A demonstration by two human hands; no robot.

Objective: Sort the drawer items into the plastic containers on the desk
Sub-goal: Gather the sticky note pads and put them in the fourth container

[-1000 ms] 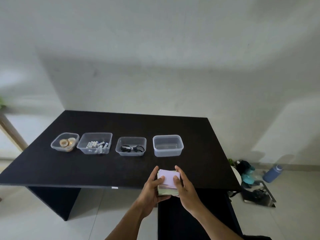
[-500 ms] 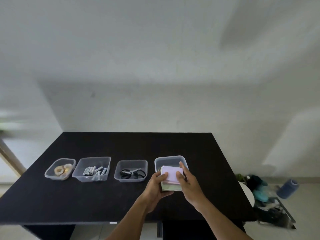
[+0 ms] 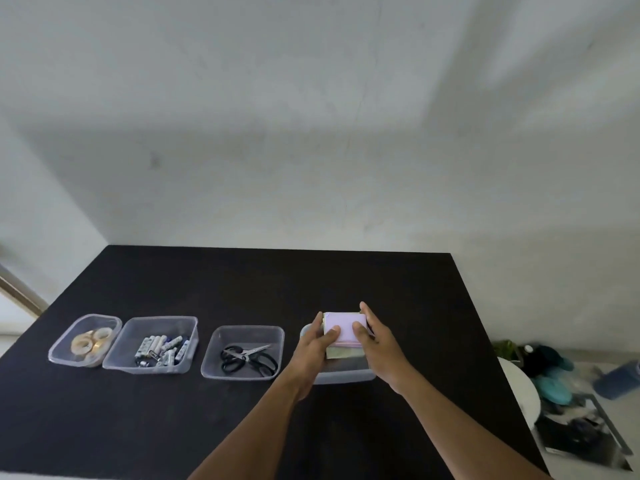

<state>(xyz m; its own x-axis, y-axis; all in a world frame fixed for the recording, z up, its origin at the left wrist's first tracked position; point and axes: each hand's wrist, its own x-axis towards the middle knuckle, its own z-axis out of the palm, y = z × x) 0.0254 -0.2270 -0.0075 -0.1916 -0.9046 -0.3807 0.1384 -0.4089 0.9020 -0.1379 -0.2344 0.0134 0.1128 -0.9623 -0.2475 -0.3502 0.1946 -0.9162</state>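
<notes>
A stack of sticky-note pads, lilac on top and pale green below, is held over the rightmost clear plastic container. My left hand grips the stack's left side and my right hand grips its right side, thumbs on top. The hands and stack hide most of that container. Three more clear containers stand in a row to the left: one with black-handled scissors, one with batteries, one with tape rolls.
The containers sit on a black desk against a white wall. On the floor to the right lie a white round object, teal items and a blue bottle.
Both hands carried the stack of pads forward from the desk's near edge to above the rightmost container. The view also shifted closer to the desk.
</notes>
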